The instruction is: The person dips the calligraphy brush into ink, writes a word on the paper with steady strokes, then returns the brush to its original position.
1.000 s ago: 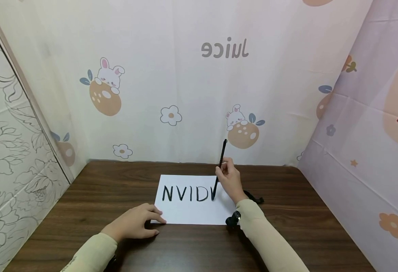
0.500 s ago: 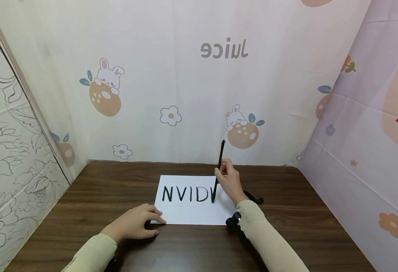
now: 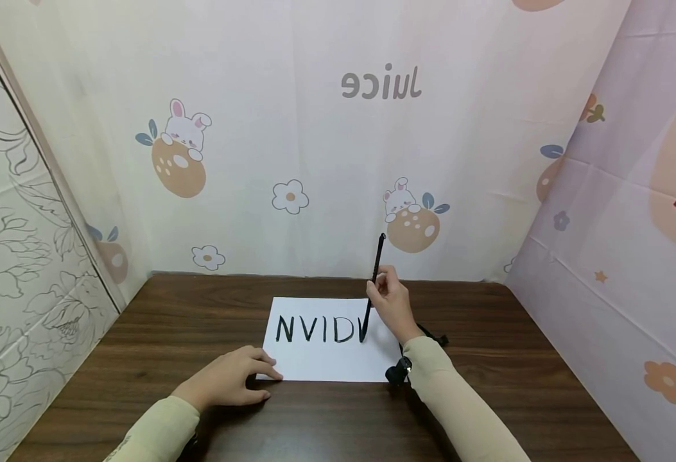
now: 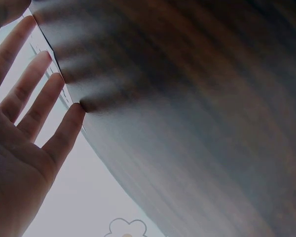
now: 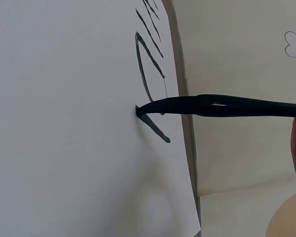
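A white sheet of paper lies on the dark wooden table, with the black letters NVID on it and a slanted stroke after them. My right hand grips a long black writing brush partway up its handle, with the handle steep and leaning slightly right. In the right wrist view the bent tip of the brush touches the paper at the end of that stroke. My left hand rests at the sheet's lower left corner, fingers spread, some fingertips on the paper. The left wrist view shows its extended fingers along an edge.
The brown table reaches back to a printed curtain, with more patterned cloth on both sides. A small black device sits at my right wrist, and a black strap shows beyond it.
The brush tip first slid slightly down the paper, then back up a little. My right hand and the brush's top have since shifted slightly up and right. My left hand stays put.
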Demonstrator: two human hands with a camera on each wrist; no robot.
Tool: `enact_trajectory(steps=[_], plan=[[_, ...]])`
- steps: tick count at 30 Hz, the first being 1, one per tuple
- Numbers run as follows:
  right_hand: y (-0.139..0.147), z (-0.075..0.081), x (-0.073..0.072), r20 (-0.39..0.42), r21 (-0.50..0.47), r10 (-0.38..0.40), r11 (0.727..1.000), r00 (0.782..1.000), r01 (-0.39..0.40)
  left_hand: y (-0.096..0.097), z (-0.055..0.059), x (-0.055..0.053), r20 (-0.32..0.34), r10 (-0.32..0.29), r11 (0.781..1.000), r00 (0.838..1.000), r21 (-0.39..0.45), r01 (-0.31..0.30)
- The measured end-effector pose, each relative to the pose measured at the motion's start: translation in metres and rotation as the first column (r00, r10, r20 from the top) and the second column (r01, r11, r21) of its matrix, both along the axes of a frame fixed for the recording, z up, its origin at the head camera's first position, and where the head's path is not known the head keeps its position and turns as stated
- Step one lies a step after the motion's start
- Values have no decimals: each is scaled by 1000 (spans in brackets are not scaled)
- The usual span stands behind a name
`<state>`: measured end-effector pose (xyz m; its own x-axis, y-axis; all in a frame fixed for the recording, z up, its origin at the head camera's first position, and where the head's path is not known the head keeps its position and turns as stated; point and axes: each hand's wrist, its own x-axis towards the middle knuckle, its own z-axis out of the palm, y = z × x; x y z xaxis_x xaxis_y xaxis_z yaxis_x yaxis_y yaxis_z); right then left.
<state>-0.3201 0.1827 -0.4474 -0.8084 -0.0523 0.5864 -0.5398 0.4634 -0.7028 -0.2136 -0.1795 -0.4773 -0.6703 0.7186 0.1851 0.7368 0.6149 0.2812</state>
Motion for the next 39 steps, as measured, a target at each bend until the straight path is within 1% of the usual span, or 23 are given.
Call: enact_trajectory(steps=[3, 11, 20, 28, 39], plan=[[0, 3, -1, -15, -4, -7, 1000, 1000, 7, 0, 0, 0, 2, 0, 1000, 1000, -2, 0], [1, 9, 1, -13, -12, -9, 1000, 1000, 9, 0, -1, 0, 9, 5, 1000, 1000, -4, -5], [6, 14, 0, -59, -11, -45, 999, 997, 45, 0, -1, -1, 12, 6, 1000, 1000, -7, -6], [11, 17, 0, -100, 2, -52, 999, 994, 52, 0, -1, 0, 9, 5, 1000, 1000, -4, -5], [21, 17, -2, -82, 30, -71, 997, 994, 74, 0, -1, 0, 17, 10, 1000, 1000, -6, -10]])
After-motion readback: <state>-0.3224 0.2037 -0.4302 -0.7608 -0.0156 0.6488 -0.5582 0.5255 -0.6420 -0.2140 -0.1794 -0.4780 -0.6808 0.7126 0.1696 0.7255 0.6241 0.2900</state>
